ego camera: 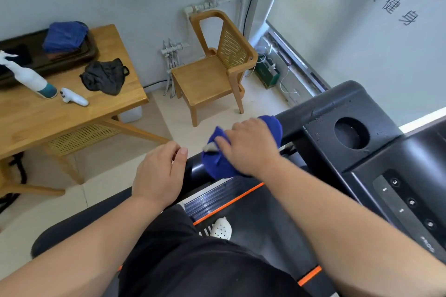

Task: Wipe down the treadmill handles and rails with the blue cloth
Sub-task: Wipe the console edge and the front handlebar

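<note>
Fingers of my right hand clasp the blue cloth around the black handle, with bare handle free beyond them. My left hand, loosely curled and empty, hides the stretch behind.

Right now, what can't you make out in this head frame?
Head view only:
- Handrail beneath the blue cloth: covered by cloth and right hand.
- Left hand: fingers hidden behind the hand itself; grip unclear.
- Console buttons: labels too small, blurred.

Black clothing covers torso and legs; forearms bare; 1 white perforated clog on a foot.
</note>
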